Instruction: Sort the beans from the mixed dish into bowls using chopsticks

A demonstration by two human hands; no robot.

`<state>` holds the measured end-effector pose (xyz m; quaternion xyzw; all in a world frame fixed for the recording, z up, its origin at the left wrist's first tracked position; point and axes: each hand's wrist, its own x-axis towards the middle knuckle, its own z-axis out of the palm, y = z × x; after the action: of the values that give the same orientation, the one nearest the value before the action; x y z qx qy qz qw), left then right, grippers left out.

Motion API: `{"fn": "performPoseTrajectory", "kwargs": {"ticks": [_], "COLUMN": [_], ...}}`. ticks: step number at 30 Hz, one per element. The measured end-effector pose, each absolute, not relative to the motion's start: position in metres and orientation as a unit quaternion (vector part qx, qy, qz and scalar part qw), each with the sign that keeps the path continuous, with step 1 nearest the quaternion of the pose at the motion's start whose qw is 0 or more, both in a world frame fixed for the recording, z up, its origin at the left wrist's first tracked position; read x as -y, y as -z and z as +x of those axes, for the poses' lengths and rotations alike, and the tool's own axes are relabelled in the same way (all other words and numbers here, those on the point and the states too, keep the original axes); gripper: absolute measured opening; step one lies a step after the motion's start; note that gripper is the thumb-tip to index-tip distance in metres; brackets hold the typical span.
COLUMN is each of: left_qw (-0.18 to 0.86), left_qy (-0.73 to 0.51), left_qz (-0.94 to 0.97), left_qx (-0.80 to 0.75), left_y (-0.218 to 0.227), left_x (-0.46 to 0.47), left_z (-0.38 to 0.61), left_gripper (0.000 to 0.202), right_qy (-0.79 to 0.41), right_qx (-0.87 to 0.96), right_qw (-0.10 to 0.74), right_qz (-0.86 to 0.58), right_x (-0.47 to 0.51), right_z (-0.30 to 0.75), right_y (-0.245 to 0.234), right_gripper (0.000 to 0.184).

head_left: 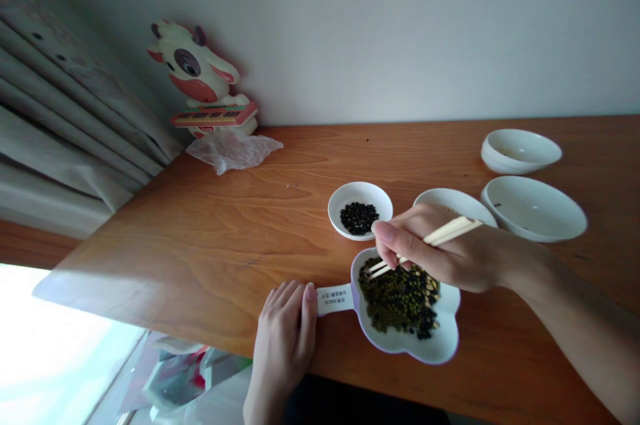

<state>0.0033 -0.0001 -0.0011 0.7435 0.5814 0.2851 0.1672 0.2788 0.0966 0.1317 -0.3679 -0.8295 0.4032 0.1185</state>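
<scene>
My right hand (430, 245) is closed around a pair of wooden chopsticks (453, 230), whose tips reach among the beans at the upper left of a white flower-shaped dish (447, 341) with a purple rim. Green, black and some pale yellow beans (397, 305) lie mixed in that dish. At the end of its labelled handle (335, 299), my left hand (287, 331) has its fingers together and closed on it. Just behind the dish, black beans (359, 218) fill the bottom of a small white bowl (336, 211). Whether the chopstick tips pinch a bean is too small to tell.
Right of the black beans stands a white bowl (445, 195), partly hidden by my right hand. Two more white bowls (540, 205) (523, 150) stand farther right. A cow toy with a keyboard (200, 81) and a clear plastic bag (233, 153) sit at back left, near a curtain (65, 125).
</scene>
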Motion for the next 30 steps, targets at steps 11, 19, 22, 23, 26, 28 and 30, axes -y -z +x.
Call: {"fn": "performPoseTrajectory", "kwargs": {"ticks": [11,19,22,23,26,28,30], "left_qw": [0.174,0.182,0.182,0.182,0.178,0.176,0.176], "left_qy": [-0.284,-0.282,-0.281,-0.28,-0.279,-0.28,-0.281], "left_qz": [0.74,0.736,0.736,0.737,0.738,0.738,0.738], "left_qx": [-0.584,-0.588,-0.588,-0.588,-0.588,-0.589,-0.588], "left_y": [0.002,0.001,0.0,0.0,0.0,0.0,0.0], "left_x": [0.0,0.001,0.001,0.001,0.001,0.0,0.0], "left_z": [0.003,0.005,0.005,0.005,0.005,0.005,0.005], "left_gripper": [0.036,0.037,0.036,0.036,0.036,0.036,0.036], "right_qy": [-0.366,-0.357,-0.363,-0.366,-0.382,-0.388,-0.39], "right_qx": [0.833,0.844,0.844,0.844,0.845,0.843,0.839], "right_qw": [0.172,0.132,0.118,0.115,0.102,0.093,0.094], "right_qz": [-0.377,-0.378,-0.376,-0.374,-0.36,-0.36,-0.366], "right_x": [-0.096,-0.096,-0.097,-0.097,-0.096,-0.095,-0.095], "right_z": [0.287,0.287,0.283,0.282,0.28,0.279,0.278], "right_y": [-0.142,-0.141,-0.139,-0.139,-0.139,-0.139,-0.138], "right_gripper": [0.071,0.07,0.069,0.068,0.067,0.066,0.065]}}
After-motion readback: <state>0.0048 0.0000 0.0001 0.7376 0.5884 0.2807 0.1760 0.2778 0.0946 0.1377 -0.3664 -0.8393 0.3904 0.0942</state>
